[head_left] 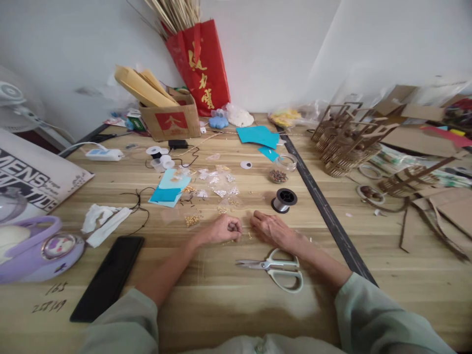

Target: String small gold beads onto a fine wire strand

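Observation:
My left hand (223, 229) rests on the wooden table with its fingers curled into a pinch; anything inside is too small to make out. Opposite it, my right hand (272, 229) lies knuckles up, its fingers bent together and their tips hidden. Small gold-coloured pieces (250, 236) lie between and just below the hands. Thin wire-like lines (202, 263) run faintly below my left wrist. White-handled scissors (283, 269) lie half open below my right hand. A black spool of silvery wire (284, 200) stands beyond it, and gold bead piles (192, 221) sit left of my left hand.
Small plastic bags (221, 182), blue paper pieces (166, 194) and a dish of brown beads (278, 176) lie farther back. A black phone (107, 279) is at left, near a purple device (44, 248). Woven bamboo baskets (342, 140) stand at right beyond a dark strip (324, 209).

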Demonstrator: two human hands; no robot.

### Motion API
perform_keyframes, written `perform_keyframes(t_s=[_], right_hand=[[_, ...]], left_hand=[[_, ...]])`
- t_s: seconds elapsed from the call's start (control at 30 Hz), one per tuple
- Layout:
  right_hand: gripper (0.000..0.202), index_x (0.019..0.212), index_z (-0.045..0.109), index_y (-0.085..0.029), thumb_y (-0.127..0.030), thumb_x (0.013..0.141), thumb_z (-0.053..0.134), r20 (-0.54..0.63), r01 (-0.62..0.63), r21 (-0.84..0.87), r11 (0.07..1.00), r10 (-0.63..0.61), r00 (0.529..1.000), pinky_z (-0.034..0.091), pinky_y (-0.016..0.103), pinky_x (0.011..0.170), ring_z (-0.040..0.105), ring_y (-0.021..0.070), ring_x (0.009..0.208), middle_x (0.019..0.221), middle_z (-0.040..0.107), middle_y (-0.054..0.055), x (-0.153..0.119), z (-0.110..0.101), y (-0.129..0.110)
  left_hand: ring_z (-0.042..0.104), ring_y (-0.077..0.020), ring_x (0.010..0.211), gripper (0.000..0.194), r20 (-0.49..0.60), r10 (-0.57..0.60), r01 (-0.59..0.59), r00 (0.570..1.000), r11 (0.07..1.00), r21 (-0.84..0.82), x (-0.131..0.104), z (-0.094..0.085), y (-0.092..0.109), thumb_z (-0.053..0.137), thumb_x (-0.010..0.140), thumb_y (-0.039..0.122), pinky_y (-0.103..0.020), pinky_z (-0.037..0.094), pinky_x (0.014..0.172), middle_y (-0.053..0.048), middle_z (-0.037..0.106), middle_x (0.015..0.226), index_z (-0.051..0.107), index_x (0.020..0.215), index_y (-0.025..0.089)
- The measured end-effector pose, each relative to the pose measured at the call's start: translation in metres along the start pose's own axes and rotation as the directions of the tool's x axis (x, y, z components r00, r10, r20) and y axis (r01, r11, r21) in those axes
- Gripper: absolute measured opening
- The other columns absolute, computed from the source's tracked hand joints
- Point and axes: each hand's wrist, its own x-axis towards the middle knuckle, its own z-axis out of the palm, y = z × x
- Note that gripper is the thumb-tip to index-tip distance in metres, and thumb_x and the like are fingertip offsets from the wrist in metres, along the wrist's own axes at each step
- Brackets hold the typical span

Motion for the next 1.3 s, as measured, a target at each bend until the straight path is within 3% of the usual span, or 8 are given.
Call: perform_keyframes(t_s=[0.2,0.4,0.63,0.9,1.13,1.3], right_hand=[[0.017,0.098,0.056,-0.014,-0.010,0.087,0.043,0.021,0.010,0.006,1.000,-0.010,1.000,0.028,0.025,0.054,0.056,0.0133,0.068,0.096,0.058,0.009,-0.003,-0.007,0.000],[0.016,0.096,0.056,-0.016,-0.013,0.091,0.042,-0.034,0.062,0.112,0.992,-0.059,0.998,0.029,0.023,0.055,0.055,0.0109,0.069,0.095,0.058,0.006,-0.002,-0.006,-0.006],[0.014,0.095,0.055,-0.013,-0.012,0.090,0.041,-0.011,0.048,0.036,0.998,-0.047,0.999,0.028,0.025,0.055,0.056,0.0131,0.069,0.092,0.059,0.008,0.001,0.001,-0.004],[0.016,0.084,0.051,-0.013,-0.006,0.089,0.038,-0.016,0.021,0.018,1.000,-0.021,1.000,0.027,0.025,0.053,0.054,0.0132,0.062,0.080,0.060,0.007,-0.015,-0.023,0.017],[0.010,0.087,0.051,-0.016,-0.012,0.088,0.043,-0.125,-0.061,0.159,0.985,0.082,0.989,0.026,0.023,0.054,0.054,0.0123,0.064,0.079,0.060,0.004,-0.030,-0.037,0.030],[0.012,0.092,0.055,-0.017,-0.015,0.089,0.043,-0.147,-0.023,0.182,0.983,0.051,0.988,0.028,0.023,0.056,0.056,0.0137,0.071,0.086,0.061,0.005,-0.036,-0.042,0.032]], left_hand=[[0.053,-0.0095,0.050,0.005,-0.141,0.054,-0.025,0.989,0.979,0.203,0.005,0.012,-0.006,0.055,0.068,0.012,-0.019,0.039,0.051,0.000,0.063,0.056,0.060,0.069,0.013],[0.054,-0.0097,0.052,0.011,-0.131,0.096,-0.054,0.987,0.954,0.294,0.003,0.011,-0.004,0.054,0.069,0.011,-0.019,0.038,0.052,0.001,0.063,0.057,0.063,0.074,0.013],[0.053,-0.0097,0.052,0.011,-0.131,0.108,-0.052,0.985,0.928,0.369,0.003,0.013,-0.003,0.054,0.072,0.014,-0.019,0.036,0.052,0.000,0.064,0.058,0.065,0.075,0.013],[0.050,-0.0083,0.053,0.012,-0.107,0.110,-0.059,0.988,0.917,0.394,0.005,0.021,-0.002,0.055,0.075,0.020,-0.018,0.035,0.053,0.003,0.060,0.058,0.066,0.078,0.014],[0.051,-0.0101,0.058,0.013,-0.086,0.147,-0.071,0.985,0.816,0.574,0.001,0.028,0.012,0.054,0.079,0.021,-0.020,0.034,0.056,0.001,0.062,0.065,0.066,0.079,0.018],[0.055,-0.0132,0.064,0.018,-0.080,0.183,-0.078,0.980,0.720,0.690,-0.001,0.029,0.014,0.048,0.086,0.026,-0.022,0.036,0.061,-0.001,0.064,0.071,0.065,0.082,0.019]])
